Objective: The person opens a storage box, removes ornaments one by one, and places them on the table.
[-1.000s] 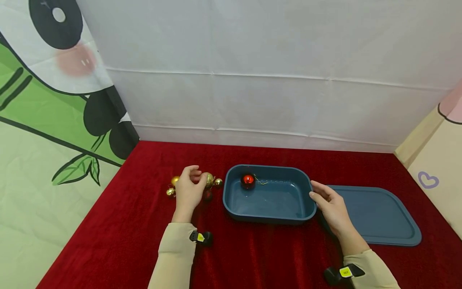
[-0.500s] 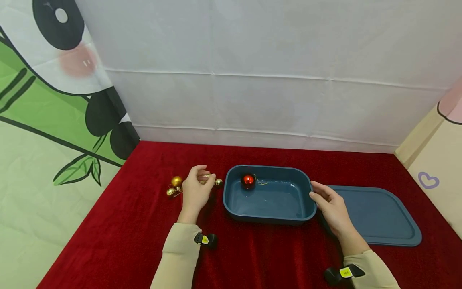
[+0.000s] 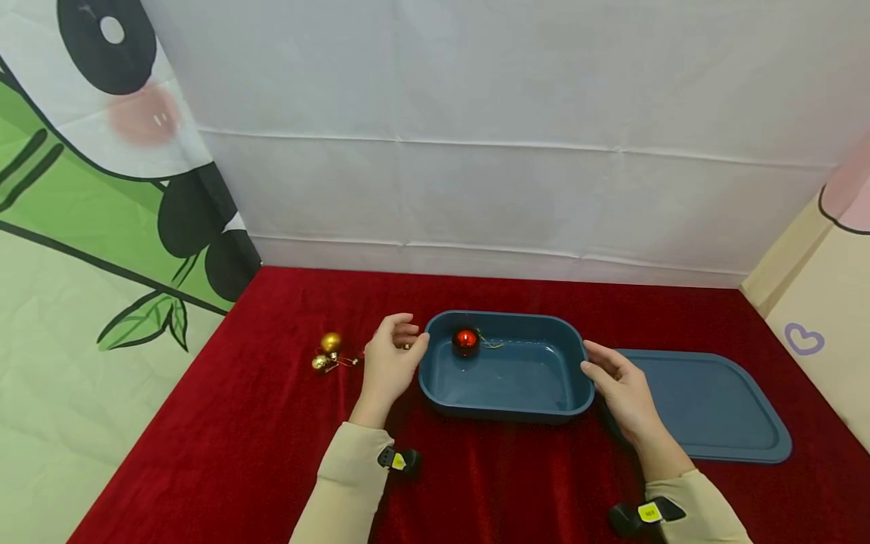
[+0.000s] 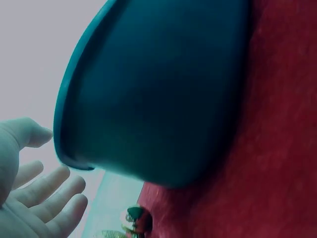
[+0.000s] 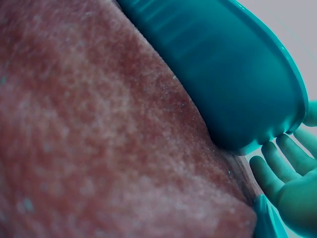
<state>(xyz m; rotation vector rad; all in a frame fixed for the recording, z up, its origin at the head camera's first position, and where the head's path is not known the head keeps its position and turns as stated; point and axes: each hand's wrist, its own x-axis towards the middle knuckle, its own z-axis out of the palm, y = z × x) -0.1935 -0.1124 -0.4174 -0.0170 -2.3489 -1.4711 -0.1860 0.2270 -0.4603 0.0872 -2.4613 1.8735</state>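
My left hand (image 3: 393, 364) is at the left end of a blue rectangular box (image 3: 506, 414), its thumb at the rim. In the left wrist view its fingers (image 4: 47, 191) are loosely bent, with nothing between them. My right hand (image 3: 624, 389) holds the box's right end, thumb at the rim and fingertips against the outer wall. A shiny red Christmas ball (image 3: 466, 341) with a gold string lies inside the box, at the left. Behind my left hand a small gold ball (image 3: 406, 346) peeks out; other ornaments there are hidden in the head view.
Left of my left hand lie a gold ball (image 3: 331, 342) and a smaller gold ball (image 3: 320, 363). The blue lid (image 3: 707, 404) lies flat to the right, partly behind my right hand. Red cloth (image 3: 224, 453) covers the table; a white backdrop (image 3: 503, 189) stands behind it.
My left hand has moved right, from over the gold ornaments to the box's left rim. The two left gold balls have come into fuller view. My right hand stays on the box.
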